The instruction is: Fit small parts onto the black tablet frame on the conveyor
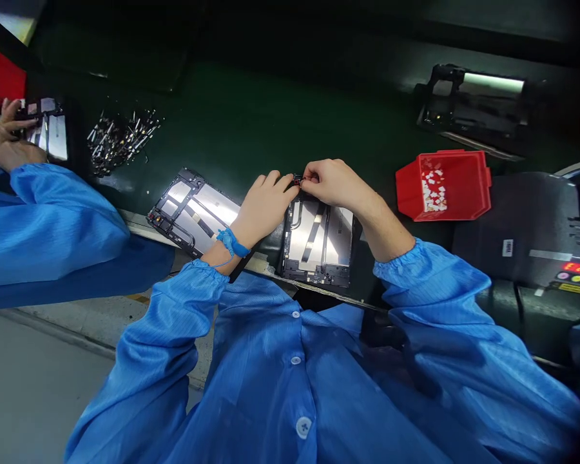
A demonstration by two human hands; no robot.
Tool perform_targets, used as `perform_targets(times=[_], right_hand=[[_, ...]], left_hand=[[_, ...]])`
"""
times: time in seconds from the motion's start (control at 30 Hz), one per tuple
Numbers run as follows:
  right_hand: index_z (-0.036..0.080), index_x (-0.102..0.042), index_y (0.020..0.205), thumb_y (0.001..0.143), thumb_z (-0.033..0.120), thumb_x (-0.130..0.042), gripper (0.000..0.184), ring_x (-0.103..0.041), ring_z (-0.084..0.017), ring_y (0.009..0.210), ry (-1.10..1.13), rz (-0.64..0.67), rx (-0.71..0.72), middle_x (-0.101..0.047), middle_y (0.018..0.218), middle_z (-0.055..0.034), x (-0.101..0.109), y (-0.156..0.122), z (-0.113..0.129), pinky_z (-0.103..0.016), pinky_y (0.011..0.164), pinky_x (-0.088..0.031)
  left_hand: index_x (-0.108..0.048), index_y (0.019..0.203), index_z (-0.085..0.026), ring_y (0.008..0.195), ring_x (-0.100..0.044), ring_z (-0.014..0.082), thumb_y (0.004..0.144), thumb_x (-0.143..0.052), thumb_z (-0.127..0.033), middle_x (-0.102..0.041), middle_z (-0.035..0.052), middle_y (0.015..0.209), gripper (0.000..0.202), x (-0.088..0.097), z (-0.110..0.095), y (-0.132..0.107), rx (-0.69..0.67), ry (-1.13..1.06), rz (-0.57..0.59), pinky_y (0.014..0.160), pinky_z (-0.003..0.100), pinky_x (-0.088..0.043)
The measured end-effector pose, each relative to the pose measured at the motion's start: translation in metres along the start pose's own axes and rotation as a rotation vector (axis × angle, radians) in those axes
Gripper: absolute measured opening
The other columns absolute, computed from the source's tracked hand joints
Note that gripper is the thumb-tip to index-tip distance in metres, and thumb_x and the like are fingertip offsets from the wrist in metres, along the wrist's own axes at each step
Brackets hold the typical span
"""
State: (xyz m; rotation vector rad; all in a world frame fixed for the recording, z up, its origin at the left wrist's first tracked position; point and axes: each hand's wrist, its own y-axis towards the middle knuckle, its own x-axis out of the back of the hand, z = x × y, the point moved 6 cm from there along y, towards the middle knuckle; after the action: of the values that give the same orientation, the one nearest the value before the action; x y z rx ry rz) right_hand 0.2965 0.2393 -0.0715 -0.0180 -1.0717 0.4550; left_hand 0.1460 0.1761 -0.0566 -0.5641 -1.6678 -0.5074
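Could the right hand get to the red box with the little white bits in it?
Probably yes. The red box sits open on the belt beside the right hand, with only bare green surface between, though that hand is pinching a small part.

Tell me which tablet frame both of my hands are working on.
The upright tablet frame under your hands; the tilted frame lies untouched to its left.
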Motion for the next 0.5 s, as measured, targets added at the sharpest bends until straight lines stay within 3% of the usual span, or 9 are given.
perform_targets(times=[0.1,0.23,0.5], right_hand=[[0.020,-0.077,0.099,0.100,0.028,-0.058,0.021,-0.065,-0.027,0.086,-0.043,0.022,0.013,-0.076,0.088,-0.0108,0.004,-0.001,0.002,-0.040,0.088,-0.047],[0.020,-0.079,0.102,0.101,0.026,-0.056,0.023,-0.066,-0.027,0.088,-0.080,0.064,0.012,-0.077,0.091,-0.0112,0.007,-0.001,0.003,-0.040,0.089,-0.046],[0.020,-0.080,0.101,0.102,0.026,-0.057,0.024,-0.066,-0.024,0.085,-0.114,0.138,0.019,-0.078,0.093,-0.0105,0.009,0.005,0.003,-0.036,0.078,-0.043]], left_hand=[[-0.068,0.155,-0.015,0.152,-0.053,0.0390,0.113,-0.046,-0.015,-0.058,0.0206,0.172,0.048,0.002,-0.002,0.000,-0.079,0.018,-0.002,0.116,0.059,-0.050],[-0.064,0.160,-0.012,0.151,-0.055,0.0384,0.111,-0.047,-0.013,-0.061,0.0215,0.167,0.052,0.002,0.001,0.001,-0.153,0.029,0.030,0.115,0.057,-0.051],[-0.066,0.159,-0.013,0.144,-0.057,0.0364,0.109,-0.042,-0.009,-0.065,0.0196,0.165,0.055,-0.001,0.011,0.005,-0.188,-0.009,-0.002,0.111,0.055,-0.052]])
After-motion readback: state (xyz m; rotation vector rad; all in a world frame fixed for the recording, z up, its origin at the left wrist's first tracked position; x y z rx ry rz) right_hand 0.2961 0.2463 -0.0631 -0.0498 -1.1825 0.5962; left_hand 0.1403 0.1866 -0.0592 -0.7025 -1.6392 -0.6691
